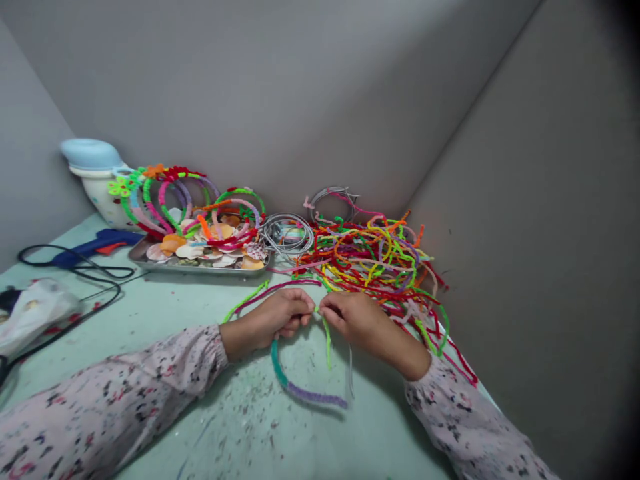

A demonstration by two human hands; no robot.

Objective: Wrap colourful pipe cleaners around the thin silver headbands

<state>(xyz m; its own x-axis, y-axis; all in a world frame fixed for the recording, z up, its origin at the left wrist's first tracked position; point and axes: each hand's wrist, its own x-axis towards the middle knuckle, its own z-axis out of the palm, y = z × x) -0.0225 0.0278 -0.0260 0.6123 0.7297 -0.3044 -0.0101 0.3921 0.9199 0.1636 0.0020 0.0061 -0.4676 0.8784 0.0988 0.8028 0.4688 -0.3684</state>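
Near the middle of the table, my left hand [277, 313] is closed on a curved headband wire whose lower part is wrapped in teal and purple fuzzy pipe cleaner [313, 397]. Fingertip to fingertip with it, my right hand [357, 323] pinches a yellow-green pipe cleaner [328, 345], one end of which dangles below the fingers. A bare grey wire end [351, 373] hangs under my right hand. The exact join between the fingers is mostly hidden. Behind my left wrist lie loose green and dark pink pipe cleaners [280, 287].
A large tangle of colourful pipe cleaners [375, 260] lies at the back right, beside coiled grey wire [287, 237]. A metal tray [200, 270] holds shells and wrapped headbands. Left are a blue glue gun [90, 247], a black cable [107, 293], a white bag [43, 310] and a blue-lidded container [103, 190].
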